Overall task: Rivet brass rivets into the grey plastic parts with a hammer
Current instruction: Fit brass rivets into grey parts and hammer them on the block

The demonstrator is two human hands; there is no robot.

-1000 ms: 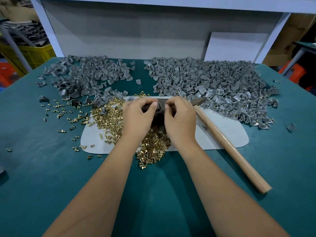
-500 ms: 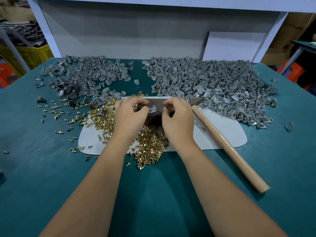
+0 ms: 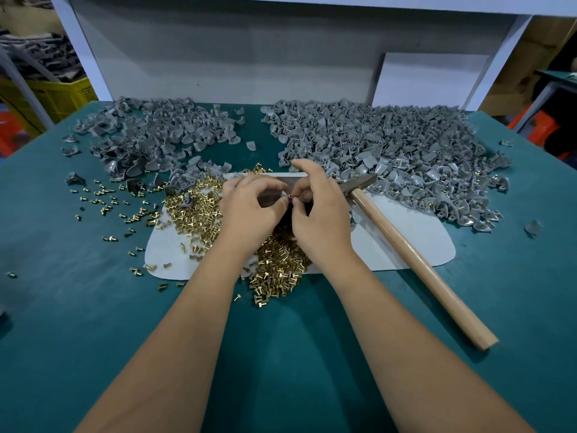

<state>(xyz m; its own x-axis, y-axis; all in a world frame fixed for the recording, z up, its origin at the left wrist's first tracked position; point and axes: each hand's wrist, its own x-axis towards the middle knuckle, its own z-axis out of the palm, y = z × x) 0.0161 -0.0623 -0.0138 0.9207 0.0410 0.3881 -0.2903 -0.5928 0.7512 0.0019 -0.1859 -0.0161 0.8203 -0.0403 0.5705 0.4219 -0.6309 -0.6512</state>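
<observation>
My left hand point(image 3: 249, 207) and my right hand point(image 3: 318, 210) meet over a dark metal block point(image 3: 270, 195) on the white mat point(image 3: 406, 242). My left fingers curl and pinch a small grey plastic part point(image 3: 286, 196). My right thumb and finger pinch a brass rivet point(image 3: 293, 200) against that part, with the index finger lifted. A heap of loose brass rivets point(image 3: 193, 210) lies left of and below my hands. The hammer point(image 3: 415, 260) lies untouched on the mat to my right, head near my right hand, wooden handle pointing toward me.
One pile of grey plastic parts point(image 3: 156, 142) lies at the back left and a larger pile point(image 3: 390, 151), some showing brass rivets, at the back right. Scattered rivets point(image 3: 103, 198) dot the green table point(image 3: 281, 354). A grey panel closes the back. A yellow crate point(image 3: 59, 95) stands off-table left.
My hands have drawn closer over the block. The grey part in my left fingers now meets the rivet in my right fingers, and my right index finger has lifted. The hammer has not moved.
</observation>
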